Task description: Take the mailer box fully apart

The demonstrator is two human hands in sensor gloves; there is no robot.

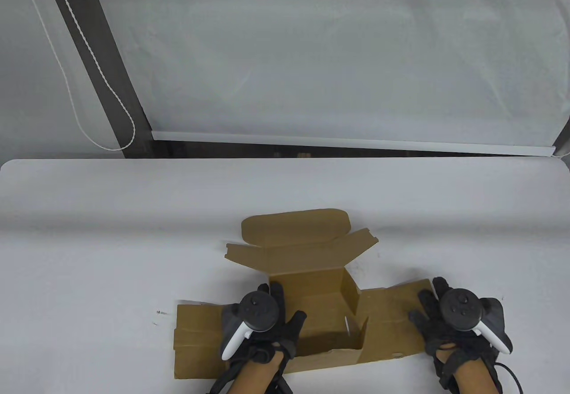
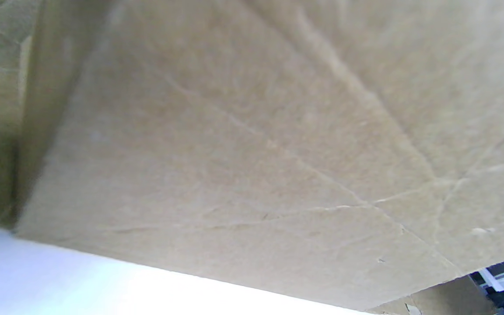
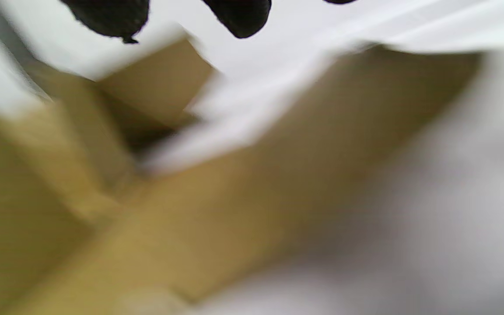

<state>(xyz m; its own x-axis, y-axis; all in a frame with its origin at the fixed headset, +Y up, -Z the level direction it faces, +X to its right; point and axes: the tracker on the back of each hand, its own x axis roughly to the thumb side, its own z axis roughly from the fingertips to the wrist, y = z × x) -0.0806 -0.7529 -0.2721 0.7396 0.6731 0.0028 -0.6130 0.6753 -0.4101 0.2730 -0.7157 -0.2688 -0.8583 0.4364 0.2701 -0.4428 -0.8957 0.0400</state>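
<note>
We've got the box [image 1: 311, 296] half flattened at the table's [image 1: 89, 233] 6 o'clock edge. Left hand [image 1: 260, 322] grips its left wall, right hand [image 1: 449, 322] lies on the right flap, fingers spread.

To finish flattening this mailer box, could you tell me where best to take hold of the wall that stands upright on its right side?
Probably pinch the upright right wall at its free top edge, coming from above, and fold it outward onto the flat right panel, since the right hand is already beside it.
</note>
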